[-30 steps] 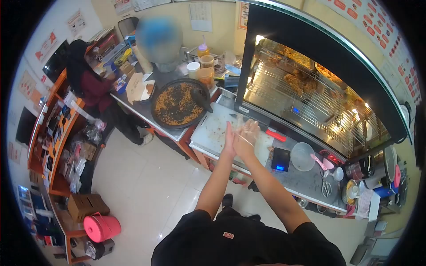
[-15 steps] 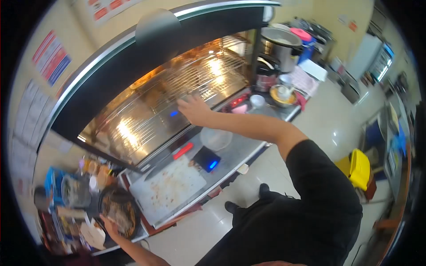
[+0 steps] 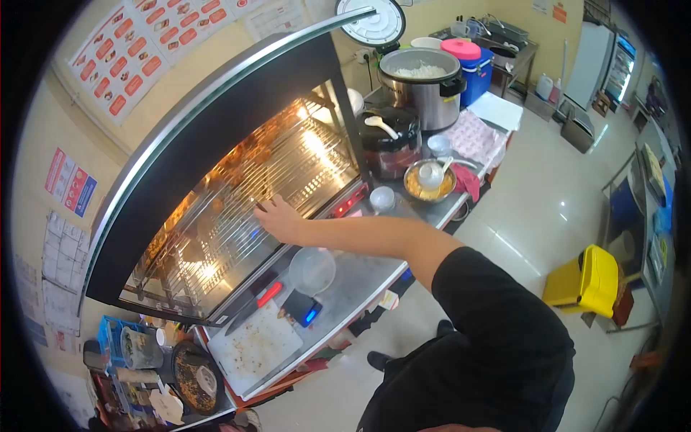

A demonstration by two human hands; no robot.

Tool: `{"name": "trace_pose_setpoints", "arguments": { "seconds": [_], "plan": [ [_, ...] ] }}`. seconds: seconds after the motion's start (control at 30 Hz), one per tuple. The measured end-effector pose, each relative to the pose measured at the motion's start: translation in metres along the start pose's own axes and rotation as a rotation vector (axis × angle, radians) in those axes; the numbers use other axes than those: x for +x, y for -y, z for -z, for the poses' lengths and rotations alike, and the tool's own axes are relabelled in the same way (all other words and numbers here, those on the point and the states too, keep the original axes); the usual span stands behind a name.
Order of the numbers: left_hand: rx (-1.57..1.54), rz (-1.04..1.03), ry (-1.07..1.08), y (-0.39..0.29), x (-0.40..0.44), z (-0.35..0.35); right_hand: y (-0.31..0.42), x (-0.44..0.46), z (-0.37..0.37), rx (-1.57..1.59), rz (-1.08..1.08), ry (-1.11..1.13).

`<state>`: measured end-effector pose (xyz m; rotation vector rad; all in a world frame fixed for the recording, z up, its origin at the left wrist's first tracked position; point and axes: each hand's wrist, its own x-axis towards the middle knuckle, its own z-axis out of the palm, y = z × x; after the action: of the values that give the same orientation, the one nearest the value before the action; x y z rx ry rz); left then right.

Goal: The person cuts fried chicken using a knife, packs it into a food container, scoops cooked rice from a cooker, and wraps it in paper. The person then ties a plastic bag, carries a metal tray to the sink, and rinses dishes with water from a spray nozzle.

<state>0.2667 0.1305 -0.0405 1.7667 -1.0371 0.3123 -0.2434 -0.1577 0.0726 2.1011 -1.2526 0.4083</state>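
Observation:
My right hand (image 3: 279, 219) reaches across to the front of a lit glass display warmer (image 3: 209, 277). Its fingers are curled at the glass front, with a small dark thing at their tips that I cannot make out. Wire racks (image 3: 270, 176) show behind the glass, with browned food at the back. Below my right forearm stands a clear plastic bowl (image 3: 312, 270), beside a small black scale (image 3: 302, 308) with a blue display. A knife with a red handle (image 3: 270, 294) lies by a white cutting board (image 3: 255, 342) strewn with crumbs. My left hand is out of view.
At lower left are a dark round pan (image 3: 188, 366) of brown bits and a blue basket (image 3: 109, 333). To the right stand a large rice cooker (image 3: 425, 90), a metal bowl of yellow food (image 3: 439, 191) and a small white bowl (image 3: 382, 199). A yellow bin (image 3: 583, 284) stands on the floor.
My left hand, earlier at the dark pan, has left the view. My right hand stays at the warmer's front. The camera view has shifted, showing more of the right-hand counter.

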Motion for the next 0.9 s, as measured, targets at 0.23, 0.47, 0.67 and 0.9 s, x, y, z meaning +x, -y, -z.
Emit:
{"name": "trace_pose_setpoints", "arguments": {
  "seconds": [0.23, 0.47, 0.67, 0.9],
  "plan": [
    [0.149, 0.171, 0.040, -0.098, -0.176, -0.022, -0.079, -0.056, -0.022, 0.074, -0.055, -0.043],
    [0.271, 0.365, -0.002, -0.148, -0.241, -0.028, -0.145, -0.071, -0.030, 0.241, -0.047, 0.220],
    [0.088, 0.323, -0.037, -0.192, -0.233, -0.069, -0.165, -0.076, -0.074, 0.524, -0.361, 0.129],
    [-0.415, 0.445, 0.041, -0.434, -0.240, -0.167, -0.178, -0.065, -0.102, 0.510, -0.582, 0.258]
  ]
}}
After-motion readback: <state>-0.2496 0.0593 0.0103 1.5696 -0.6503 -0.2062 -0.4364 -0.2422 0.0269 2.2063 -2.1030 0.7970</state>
